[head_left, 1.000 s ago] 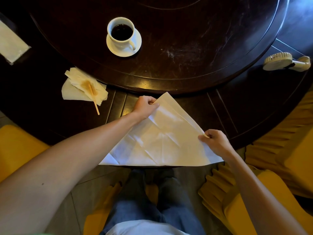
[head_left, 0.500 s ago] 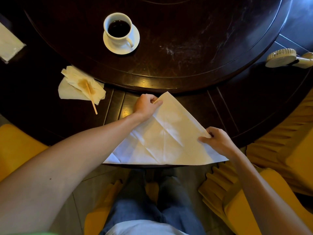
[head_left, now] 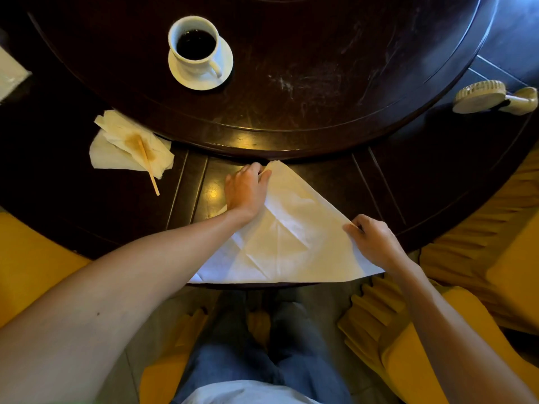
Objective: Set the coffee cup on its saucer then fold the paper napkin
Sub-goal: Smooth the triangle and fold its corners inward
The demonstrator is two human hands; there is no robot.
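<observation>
A white coffee cup (head_left: 194, 48) with dark coffee stands upright on its white saucer (head_left: 226, 65) on the dark turntable, far left of centre. A white paper napkin (head_left: 291, 237), folded into a triangle with visible creases, lies at the table's near edge. My left hand (head_left: 246, 189) pinches the napkin near its top corner. My right hand (head_left: 372, 240) grips the napkin's right sloping edge.
A crumpled, stained napkin (head_left: 128, 144) with a wooden stir stick (head_left: 148, 167) lies at the left. A small handheld fan (head_left: 493, 96) lies at the right. A white packet (head_left: 8, 72) sits at the far left edge. Yellow chairs (head_left: 437, 345) flank my legs. The raised turntable's rim (head_left: 291, 135) runs just beyond the napkin.
My left hand has slid up along the napkin's left edge to its top corner. My right hand has stayed on the right edge. The cup has not moved.
</observation>
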